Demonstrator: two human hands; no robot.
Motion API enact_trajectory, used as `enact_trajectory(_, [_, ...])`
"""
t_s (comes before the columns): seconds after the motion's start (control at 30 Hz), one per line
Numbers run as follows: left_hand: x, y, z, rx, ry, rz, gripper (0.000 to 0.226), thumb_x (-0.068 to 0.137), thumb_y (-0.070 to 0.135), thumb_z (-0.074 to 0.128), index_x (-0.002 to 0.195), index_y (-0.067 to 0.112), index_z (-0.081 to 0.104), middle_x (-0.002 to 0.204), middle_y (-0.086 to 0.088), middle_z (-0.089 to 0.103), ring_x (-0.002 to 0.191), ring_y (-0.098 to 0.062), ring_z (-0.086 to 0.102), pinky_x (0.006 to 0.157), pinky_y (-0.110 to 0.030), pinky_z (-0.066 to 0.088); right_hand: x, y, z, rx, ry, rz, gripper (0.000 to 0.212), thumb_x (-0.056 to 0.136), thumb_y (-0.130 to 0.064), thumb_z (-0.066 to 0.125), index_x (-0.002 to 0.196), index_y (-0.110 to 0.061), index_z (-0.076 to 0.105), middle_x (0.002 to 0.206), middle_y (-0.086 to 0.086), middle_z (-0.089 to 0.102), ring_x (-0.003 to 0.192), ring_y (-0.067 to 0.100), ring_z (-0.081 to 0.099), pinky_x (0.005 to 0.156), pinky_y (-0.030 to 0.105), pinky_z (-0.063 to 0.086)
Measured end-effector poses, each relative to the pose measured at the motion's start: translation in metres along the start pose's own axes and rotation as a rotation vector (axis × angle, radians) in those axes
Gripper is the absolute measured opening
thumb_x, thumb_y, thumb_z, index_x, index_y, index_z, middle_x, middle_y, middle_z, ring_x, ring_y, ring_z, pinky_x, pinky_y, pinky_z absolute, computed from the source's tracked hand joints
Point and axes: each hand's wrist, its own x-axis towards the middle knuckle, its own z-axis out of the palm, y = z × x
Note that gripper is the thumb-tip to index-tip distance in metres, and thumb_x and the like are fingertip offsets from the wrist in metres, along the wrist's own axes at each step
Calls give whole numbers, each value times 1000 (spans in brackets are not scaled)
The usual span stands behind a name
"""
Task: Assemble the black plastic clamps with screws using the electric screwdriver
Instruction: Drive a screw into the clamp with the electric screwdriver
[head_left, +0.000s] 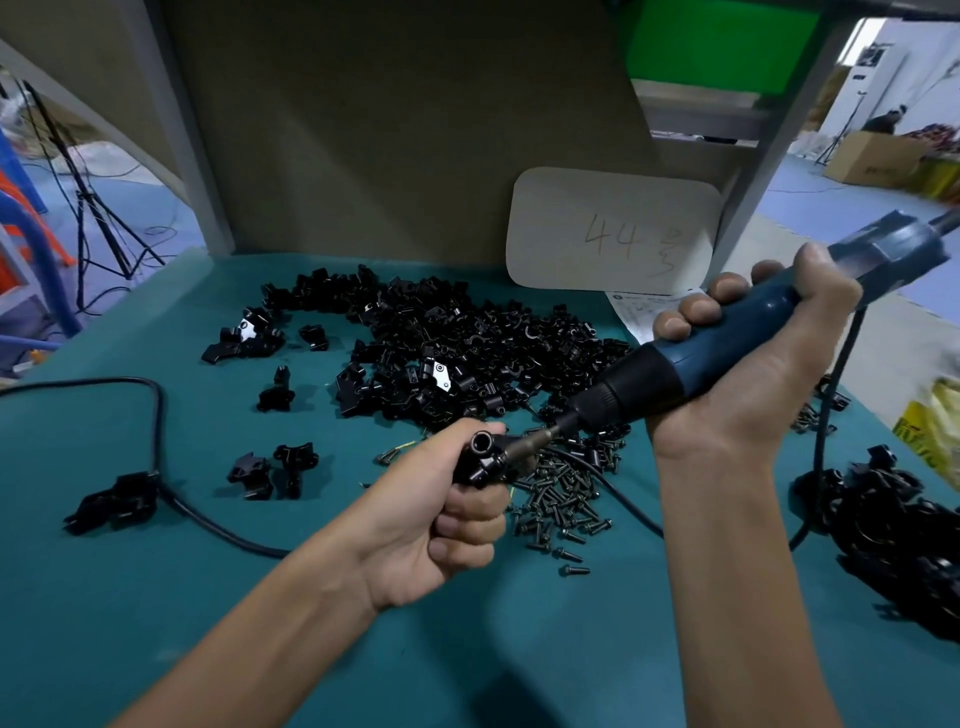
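My left hand (457, 519) grips a black plastic clamp (480, 460) above the green table, fingers curled round it. My right hand (748, 353) holds the blue electric screwdriver (727, 338) slanted down to the left. Its bit (530, 444) meets the right side of the clamp. A big heap of loose black clamp parts (457, 353) lies behind the hands. Black screws (561, 499) are scattered just right of my left hand. The screw under the bit is hidden.
A few clamps (275, 470) lie at the left, with a black cable (156, 415) looping past them. Another pile of black parts (904, 540) sits at the right edge. A card marked 44 (613, 228) leans on the back panel.
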Motion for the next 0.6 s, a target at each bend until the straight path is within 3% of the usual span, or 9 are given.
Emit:
enact_trajectory(0.1, [-1,-3,2,-77,-56,-121,19,88,31,55,80,15,61,44,10,21,33,-3,20,30,-13,13,0,1,-4,32,-85,4,25,100,-40,50,102,-15,47,70,-3,50,54,11,48,48,24,41])
enact_trajectory(0.2, [-2,-8,3,-107,-83,-164,17,80,27,59,78,11,66,43,10,23,31,-2,22,29,-13,15,-1,3,-6,12,-139,12,27,100,-42,47,101,-15,48,71,-3,51,54,11,49,48,24,42])
enact_trajectory(0.37, [0,-16,0,-29,66,-27,18,98,31,46,87,17,49,48,8,19,38,-6,15,31,-15,15,-4,8,-8,-54,-76,29,21,98,-36,55,96,-17,47,69,-4,52,54,10,50,49,23,44])
enact_trajectory(0.6, [-2,-12,0,64,111,34,37,100,45,49,78,17,38,49,6,20,38,-7,15,36,-17,10,-3,6,-6,-61,-23,54,18,98,-32,58,93,-18,47,69,-4,51,54,10,49,47,23,44])
